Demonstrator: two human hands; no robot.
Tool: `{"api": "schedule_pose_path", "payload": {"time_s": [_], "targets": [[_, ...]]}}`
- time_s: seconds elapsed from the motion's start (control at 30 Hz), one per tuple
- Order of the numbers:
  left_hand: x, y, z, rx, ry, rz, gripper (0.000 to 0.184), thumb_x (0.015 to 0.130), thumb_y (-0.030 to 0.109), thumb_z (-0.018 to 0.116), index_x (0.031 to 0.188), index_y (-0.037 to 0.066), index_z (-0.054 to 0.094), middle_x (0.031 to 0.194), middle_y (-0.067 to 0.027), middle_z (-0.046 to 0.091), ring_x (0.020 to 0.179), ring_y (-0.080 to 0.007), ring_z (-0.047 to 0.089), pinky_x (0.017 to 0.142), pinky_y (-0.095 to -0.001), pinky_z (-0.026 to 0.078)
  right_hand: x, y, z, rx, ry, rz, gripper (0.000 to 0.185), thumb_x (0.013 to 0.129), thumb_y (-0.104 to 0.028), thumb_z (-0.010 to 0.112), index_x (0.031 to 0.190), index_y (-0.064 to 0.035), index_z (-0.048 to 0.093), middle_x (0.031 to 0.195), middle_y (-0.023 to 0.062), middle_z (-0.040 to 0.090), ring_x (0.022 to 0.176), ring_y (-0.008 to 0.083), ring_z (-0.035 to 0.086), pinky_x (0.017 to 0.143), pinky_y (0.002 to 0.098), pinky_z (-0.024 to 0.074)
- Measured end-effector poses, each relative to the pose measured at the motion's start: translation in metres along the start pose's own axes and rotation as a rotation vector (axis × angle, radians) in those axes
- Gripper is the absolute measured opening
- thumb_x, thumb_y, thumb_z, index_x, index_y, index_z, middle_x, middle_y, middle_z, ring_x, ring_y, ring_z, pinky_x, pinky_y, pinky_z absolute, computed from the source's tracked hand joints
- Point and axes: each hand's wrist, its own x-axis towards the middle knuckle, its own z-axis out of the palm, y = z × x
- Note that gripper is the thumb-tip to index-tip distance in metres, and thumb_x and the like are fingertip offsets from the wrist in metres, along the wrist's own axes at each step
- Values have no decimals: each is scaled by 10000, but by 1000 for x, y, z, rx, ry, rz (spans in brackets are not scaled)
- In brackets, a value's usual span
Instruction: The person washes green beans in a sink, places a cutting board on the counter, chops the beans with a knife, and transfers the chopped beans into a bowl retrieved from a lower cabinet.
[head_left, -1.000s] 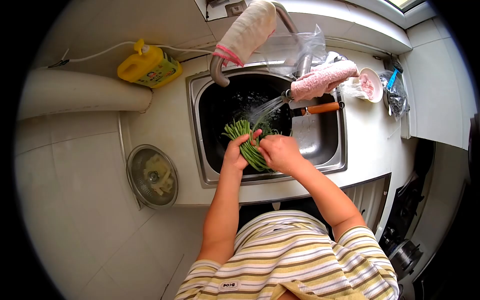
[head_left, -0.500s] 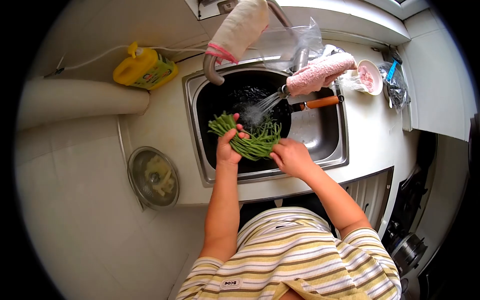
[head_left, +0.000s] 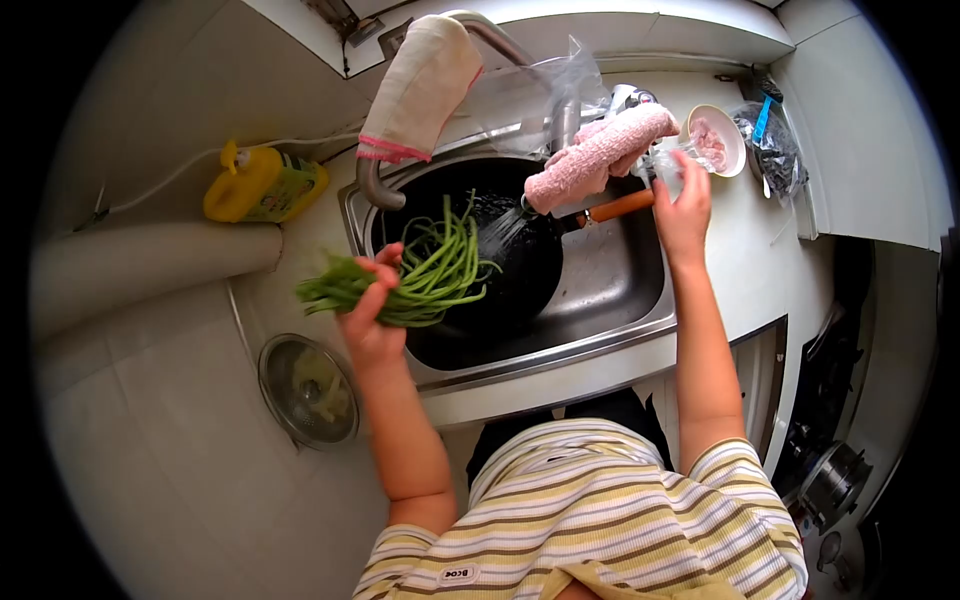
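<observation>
My left hand (head_left: 373, 315) is wrapped round a bunch of long green beans (head_left: 440, 270), held over the left side of the sink (head_left: 610, 325). The beans' loose ends fan out to the right above a black wok (head_left: 520, 265) standing in the sink. Water streams into the wok from a spout under a pink cloth (head_left: 600, 160). My right hand (head_left: 685, 215) is at the right end of that cloth, close to clear plastic and the wok's orange-brown handle (head_left: 622, 206). Its thumb and fingers are apart; whether the fingertips touch anything is hard to see.
A yellow bottle (head_left: 262, 188) stands left of the sink. Pale pieces lie in a metal strainer (head_left: 310, 390) at the lower left. A beige cloth (head_left: 420, 90) covers a bent pipe. At the right are a bowl of pink food (head_left: 715, 140) and a dark plastic bag (head_left: 775, 155).
My left hand has moved left with the beans, away from the water stream. My right hand has let go of them and moved up and right towards the end of the pink cloth.
</observation>
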Motion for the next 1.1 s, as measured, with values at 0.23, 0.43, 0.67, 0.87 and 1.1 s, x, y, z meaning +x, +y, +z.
{"api": "schedule_pose_path", "payload": {"time_s": [0.23, 0.43, 0.67, 0.87, 1.1], "targets": [[18, -175, -75, 1095, 385, -468, 300, 715, 77, 707, 982, -17, 608, 901, -129, 665, 846, -255, 642, 744, -374, 484, 60, 48, 40, -83, -202, -107, 210, 722, -96, 629, 890, 30, 627, 933, 226, 618, 893, 385, 582, 807, 425, 462], [26, -277, -89, 1718, 55, -688, 394, 743, 219, 671, 1052, 14, 537, 901, -207, 644, 864, -387, 613, 744, -464, 497, 57, 43, 24, -228, -377, -146, 192, 772, -163, 579, 751, 24, 622, 790, 240, 617, 748, 406, 599, 684, 468, 472], [22, -277, -89, 1586, 258, -459, 413, 671, 192, 721, 1004, 5, 562, 904, -220, 633, 872, -395, 602, 746, -468, 488, 81, 57, 13, -177, -329, -141, 313, 776, -51, 552, 1080, -82, 621, 911, 187, 638, 863, 347, 617, 752, 387, 480], [21, -260, -86, 1489, 49, -644, 408, 663, 193, 708, 1025, 58, 577, 945, -204, 638, 926, -390, 596, 774, -461, 484, 103, 61, 9, -177, -294, -88, 352, 817, -78, 585, 1165, -131, 598, 861, 128, 652, 787, 279, 634, 719, 359, 478], [17, -259, -100, 1681, 212, -410, 337, 755, 144, 620, 1058, 56, 501, 956, -165, 617, 868, -390, 586, 739, -464, 478, 6, 51, 0, -17, -152, 110, 99, 838, -81, 581, 831, -3, 641, 746, 162, 634, 649, 246, 617, 595, 311, 468]]}}
